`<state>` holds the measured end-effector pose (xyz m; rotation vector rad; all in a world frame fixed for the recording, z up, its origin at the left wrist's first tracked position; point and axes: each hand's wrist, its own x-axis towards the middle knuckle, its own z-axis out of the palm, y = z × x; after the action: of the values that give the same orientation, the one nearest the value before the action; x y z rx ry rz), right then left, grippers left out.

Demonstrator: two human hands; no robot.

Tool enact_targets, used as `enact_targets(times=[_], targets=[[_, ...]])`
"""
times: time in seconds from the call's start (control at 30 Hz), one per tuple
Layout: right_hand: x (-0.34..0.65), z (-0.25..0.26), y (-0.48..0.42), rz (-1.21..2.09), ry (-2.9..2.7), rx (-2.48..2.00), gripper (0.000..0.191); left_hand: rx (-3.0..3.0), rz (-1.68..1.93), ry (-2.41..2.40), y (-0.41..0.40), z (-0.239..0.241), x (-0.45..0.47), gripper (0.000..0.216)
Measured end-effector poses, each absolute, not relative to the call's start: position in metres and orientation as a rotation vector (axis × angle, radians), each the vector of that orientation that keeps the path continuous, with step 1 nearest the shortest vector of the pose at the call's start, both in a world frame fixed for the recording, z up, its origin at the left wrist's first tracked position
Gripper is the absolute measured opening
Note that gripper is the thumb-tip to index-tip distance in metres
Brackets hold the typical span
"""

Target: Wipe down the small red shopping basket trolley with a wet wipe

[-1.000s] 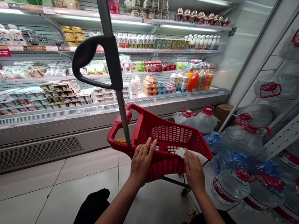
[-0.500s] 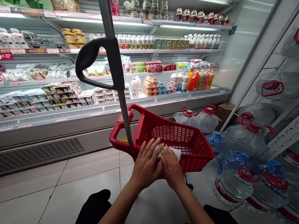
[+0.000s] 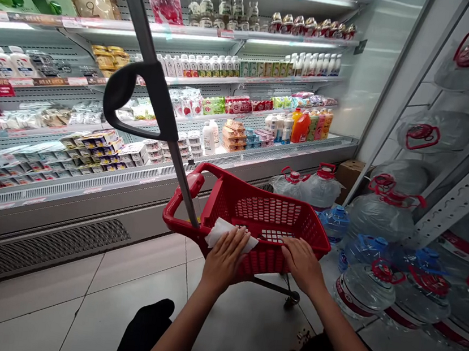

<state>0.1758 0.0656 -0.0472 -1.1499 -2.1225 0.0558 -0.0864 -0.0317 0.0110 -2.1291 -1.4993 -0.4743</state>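
Note:
A red shopping basket on wheels [image 3: 271,208], with slotted walls, stands in front of me. Over its near rim lies a folded white cloth [image 3: 220,229], thin like a wipe. My left hand [image 3: 226,257] presses the cloth against the rim, fingers together on top of it. Farther right on the same rim is my right hand [image 3: 303,263], its fingers hooked over the edge and its palm outside the wall. From the basket's left end a grey pole rises at a tilt, carrying a black loop handle [image 3: 158,100].
A chilled display case [image 3: 88,180] filled with cartons, bottles and cups runs along the back. Large water bottles [image 3: 363,288] with red handles crowd the right side. My knees flank the white tiled floor [image 3: 136,277]. A basket wheel [image 3: 291,300] shows beneath.
My hands have moved apart: the left slid left along the rim with the cloth, and the right went right onto the rim. The basket and its pole handle appear slightly farther left.

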Motion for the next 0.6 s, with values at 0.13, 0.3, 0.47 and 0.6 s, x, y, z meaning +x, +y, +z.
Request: enact_targets(times=[0.13,0.3,0.47,0.6], targets=[[0.173,-0.058,0.06,-0.028,-2.191,-1.158,0.052,-1.897,-0.569,-1.693,-0.038,0.028,-0.114,0.056],[0.146,-0.064,0.043,-0.063,-2.178,-1.154,0.06,-1.773,-0.632,-1.773,-0.033,0.017,-0.108,0.045],[0.129,-0.054,0.024,-0.064,-2.205,-1.089,0.066,-2.029,-0.519,-1.593,-0.024,-0.023,-0.067,0.053],[0.146,-0.04,0.024,0.034,-2.303,-1.003,0.06,-2.125,-0.454,-1.496,-0.026,-0.023,-0.085,0.053]])
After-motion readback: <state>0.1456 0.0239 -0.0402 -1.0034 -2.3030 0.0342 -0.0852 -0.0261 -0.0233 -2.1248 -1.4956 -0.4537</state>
